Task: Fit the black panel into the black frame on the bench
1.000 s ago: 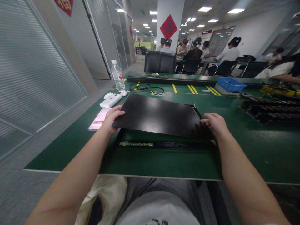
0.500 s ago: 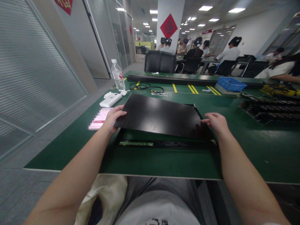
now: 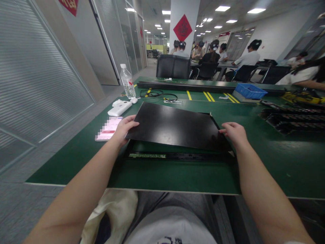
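Observation:
A glossy black flat panel (image 3: 172, 125) is tilted over a thin black frame (image 3: 188, 156) on the green table, its left end raised and its right end down at the frame. My left hand (image 3: 126, 128) is closed on the panel's left edge, thumb on top and fingers beneath. At the other end, my right hand (image 3: 233, 133) pinches the frame's right side, beside the panel's edge. A narrow green circuit board (image 3: 147, 156) lies along the frame's near side. Most of the frame's far side is hidden under the panel.
Left of the panel are a phone (image 3: 109, 128), a white device (image 3: 120, 107) and a water bottle (image 3: 127, 83). Black cable (image 3: 157, 94) lies behind. A blue bin (image 3: 250, 91) and a stack of dark strips (image 3: 286, 120) are to the right. Several people sit farther back.
My left hand has shifted slightly to the right with the panel's left end. The right hand and the frame stay where they were.

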The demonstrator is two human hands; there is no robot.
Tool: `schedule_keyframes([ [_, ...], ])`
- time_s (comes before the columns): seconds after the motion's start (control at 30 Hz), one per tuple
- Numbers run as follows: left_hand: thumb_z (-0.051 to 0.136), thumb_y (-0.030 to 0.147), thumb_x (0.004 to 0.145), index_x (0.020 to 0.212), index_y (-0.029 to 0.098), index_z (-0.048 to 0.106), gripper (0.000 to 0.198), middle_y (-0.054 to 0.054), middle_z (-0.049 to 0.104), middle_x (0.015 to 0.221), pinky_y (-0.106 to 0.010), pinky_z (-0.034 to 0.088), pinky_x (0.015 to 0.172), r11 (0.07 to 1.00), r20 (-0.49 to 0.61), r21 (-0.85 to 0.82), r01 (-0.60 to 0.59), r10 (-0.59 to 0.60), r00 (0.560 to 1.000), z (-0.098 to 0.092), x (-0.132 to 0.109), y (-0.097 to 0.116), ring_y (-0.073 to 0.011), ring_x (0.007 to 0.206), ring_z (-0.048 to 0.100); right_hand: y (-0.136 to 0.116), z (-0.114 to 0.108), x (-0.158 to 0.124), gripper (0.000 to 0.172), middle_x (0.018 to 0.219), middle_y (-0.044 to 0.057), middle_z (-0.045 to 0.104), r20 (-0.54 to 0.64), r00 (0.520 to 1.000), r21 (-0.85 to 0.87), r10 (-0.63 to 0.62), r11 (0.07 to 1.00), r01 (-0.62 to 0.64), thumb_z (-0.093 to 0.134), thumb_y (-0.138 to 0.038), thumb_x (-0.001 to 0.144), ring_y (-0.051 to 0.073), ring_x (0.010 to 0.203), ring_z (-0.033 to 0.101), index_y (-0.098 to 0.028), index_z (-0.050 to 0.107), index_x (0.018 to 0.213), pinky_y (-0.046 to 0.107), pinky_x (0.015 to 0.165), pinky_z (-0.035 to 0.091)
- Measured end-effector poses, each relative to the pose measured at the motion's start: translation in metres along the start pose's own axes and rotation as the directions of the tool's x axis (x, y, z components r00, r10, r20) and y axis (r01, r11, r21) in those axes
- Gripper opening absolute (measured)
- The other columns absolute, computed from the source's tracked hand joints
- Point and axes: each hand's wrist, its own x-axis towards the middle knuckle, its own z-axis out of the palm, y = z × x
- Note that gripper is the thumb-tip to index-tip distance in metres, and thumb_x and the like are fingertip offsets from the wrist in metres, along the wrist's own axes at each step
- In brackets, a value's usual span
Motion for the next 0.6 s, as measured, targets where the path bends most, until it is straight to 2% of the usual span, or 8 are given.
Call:
schedule_keyframes([
  [0.27, 0.082, 0.02, 0.053, 0.095, 0.017, 0.076, 0.042, -0.003, 0.077, 0.076, -0.028, 0.055, 0.057, 1.0, 0.016, -0.008, 0.011, -0.01, 1.0, 0.0025, -0.001, -0.0013, -0.0202, 0.061, 0.07, 0.0061, -0.002, 0.0033, 0.018, 0.067, 0.005, 0.072, 0.009, 0.999, -0.062, -0.041, 0.997, 0.042, 0.07, -0.031, 0.076, 0.022, 0.068, 0.068, -0.022, 0.072, 0.091, 0.03, 0.061, 0.049],
  [0.6, 0.083, 0.023, 0.053, 0.101, 0.018, 0.075, 0.049, -0.005, 0.078, 0.082, -0.031, 0.057, 0.066, 0.999, 0.021, 0.029, 0.026, -0.026, 0.999, 0.0011, -0.0004, -0.0031, -0.0239, 0.074, 0.073, 0.0011, -0.0034, -0.0001, 0.014, 0.073, 0.006, 0.075, 0.012, 0.999, -0.157, -0.038, 0.987, 0.04, 0.068, -0.031, 0.075, 0.022, 0.07, 0.065, -0.023, 0.072, 0.086, 0.03, 0.063, 0.048],
])
